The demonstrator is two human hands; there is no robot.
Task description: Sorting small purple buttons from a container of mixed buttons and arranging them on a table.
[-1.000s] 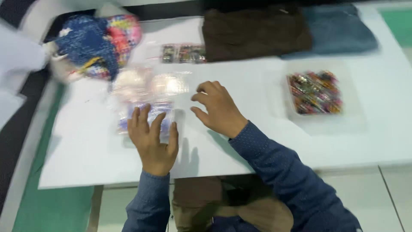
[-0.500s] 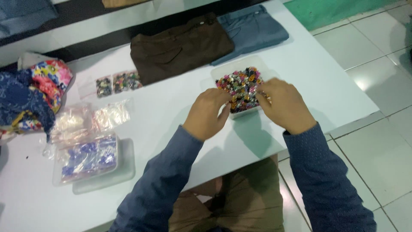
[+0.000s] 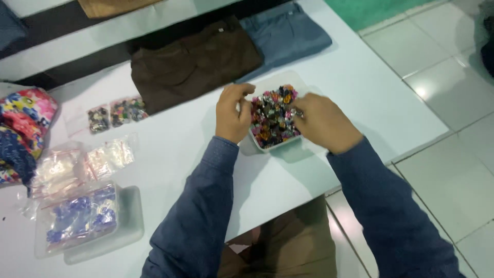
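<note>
A clear plastic tray (image 3: 264,145) heaped with small multicoloured shiny pieces (image 3: 272,116) is lifted slightly off the white table (image 3: 170,159). My left hand (image 3: 232,113) grips the tray's left side. My right hand (image 3: 321,122) grips its right side, fingers curled over the rim. Both arms wear dark blue sleeves.
Folded brown trousers (image 3: 193,64) and folded blue trousers (image 3: 285,33) lie at the table's far edge. At the left are small bags of beads (image 3: 116,112), clear bags (image 3: 77,164), a tray of blue-purple pieces (image 3: 82,219) and a flowery cloth bundle (image 3: 23,131). Tiled floor lies right.
Both hands left the clear bags at the left and moved right to the tray of coloured pieces. They now hold it on both sides, closer to me.
</note>
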